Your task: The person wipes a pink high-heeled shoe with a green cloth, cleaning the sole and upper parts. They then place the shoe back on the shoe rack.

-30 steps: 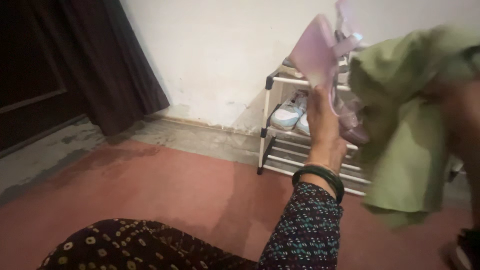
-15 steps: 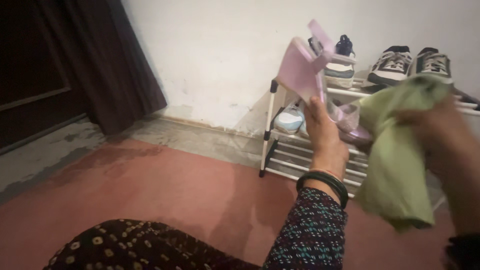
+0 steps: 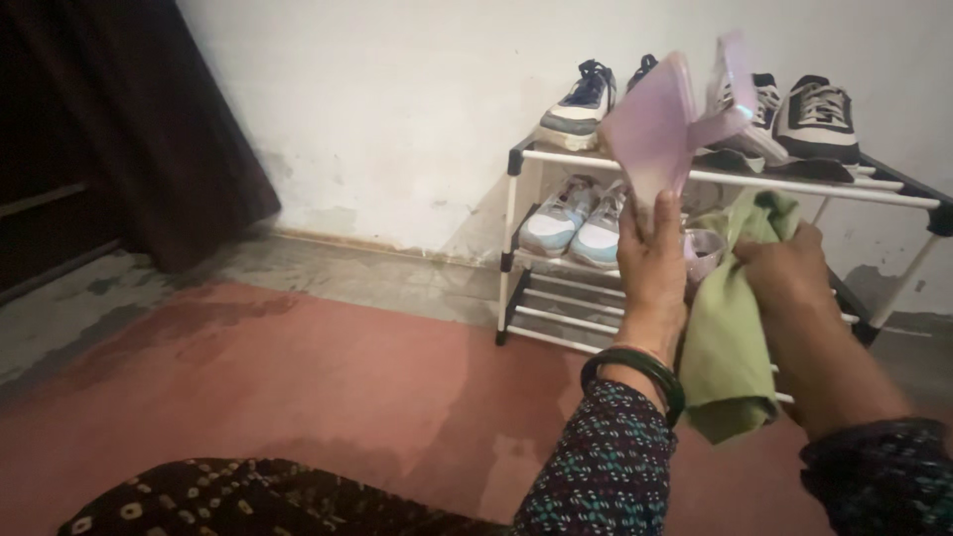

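My left hand holds a pale lilac high-heeled shoe upright, sole facing me, heel pointing up to the right. A dark green bangle sits on that wrist. My right hand grips a light green cloth just right of the shoe; the cloth hangs down between my hands and touches the shoe's lower part. Both sleeves are dark with a small dotted pattern.
A white metal shoe rack stands against the white wall behind my hands. Sneakers sit on its top shelf, a light blue pair on the middle one. Red floor spreads in front; a dark curtain hangs left.
The view has tilted down and the rack's top shelf shows fully. My right hand with the cloth dropped from beside the shoe to below it, near the toe end.
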